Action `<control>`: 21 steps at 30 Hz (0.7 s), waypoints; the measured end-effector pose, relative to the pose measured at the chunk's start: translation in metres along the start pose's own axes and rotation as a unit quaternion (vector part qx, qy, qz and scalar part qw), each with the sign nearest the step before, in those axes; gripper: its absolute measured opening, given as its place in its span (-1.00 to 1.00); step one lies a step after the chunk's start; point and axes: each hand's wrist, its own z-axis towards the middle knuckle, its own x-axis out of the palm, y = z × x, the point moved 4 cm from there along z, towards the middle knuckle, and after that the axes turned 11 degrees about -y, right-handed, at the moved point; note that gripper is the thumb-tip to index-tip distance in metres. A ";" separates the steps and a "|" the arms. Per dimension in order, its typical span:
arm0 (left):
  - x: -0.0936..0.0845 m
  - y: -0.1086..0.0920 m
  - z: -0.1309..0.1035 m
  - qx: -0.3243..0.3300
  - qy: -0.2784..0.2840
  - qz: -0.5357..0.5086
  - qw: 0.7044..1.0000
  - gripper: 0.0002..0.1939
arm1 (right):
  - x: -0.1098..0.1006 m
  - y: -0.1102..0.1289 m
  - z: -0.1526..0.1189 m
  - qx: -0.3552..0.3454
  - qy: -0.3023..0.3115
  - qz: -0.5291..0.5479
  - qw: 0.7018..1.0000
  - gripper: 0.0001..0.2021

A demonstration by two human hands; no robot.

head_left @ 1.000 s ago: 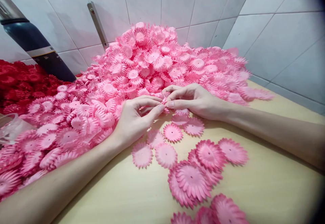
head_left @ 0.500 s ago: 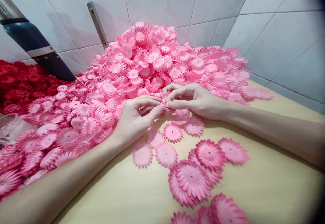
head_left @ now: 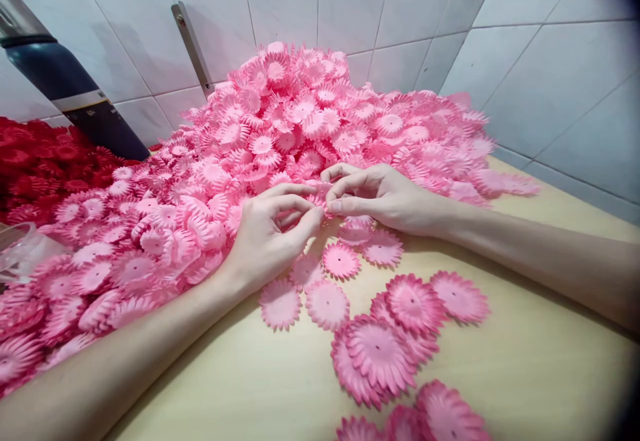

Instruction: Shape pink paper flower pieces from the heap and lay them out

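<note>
My left hand (head_left: 275, 231) is closed in a pinch, thumb against the forefinger, at the front of a heap of pink fabric flower petals (head_left: 300, 121). Facing it, my right hand (head_left: 375, 194) pinches with thumb and forefinger at a small pink petal piece (head_left: 321, 195) between the two hands. The fingers partly hide this piece. Just below the hands, several loose flower-petal discs (head_left: 341, 260) with scalloped rims and a small centre hole lie on the table. Darker-edged discs (head_left: 380, 354) overlap nearer to me.
A pale wooden table (head_left: 225, 374) carries everything. At the left lean a dark blue bottle (head_left: 80, 87) and a red petal heap (head_left: 45, 167), with a clear plastic container (head_left: 30, 254) below. A metal strip (head_left: 193, 47) rests against the tiled wall (head_left: 350, 1).
My left fingertips have drawn slightly back from my right ones, so a little more of the pink piece between them shows. The right hand has barely moved.
</note>
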 end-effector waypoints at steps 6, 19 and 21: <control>-0.002 -0.006 0.000 0.036 -0.037 0.042 0.998 -0.89 | 0.000 0.000 0.000 0.002 -0.004 -0.004 1.000 -0.88; -0.001 -0.008 -0.003 0.108 -0.012 0.073 0.991 -0.85 | 0.000 0.001 -0.001 0.000 -0.028 -0.025 0.999 -0.86; -0.001 -0.009 -0.003 0.119 -0.009 0.079 0.990 -0.85 | 0.001 0.001 -0.001 -0.014 -0.023 -0.030 0.999 -0.88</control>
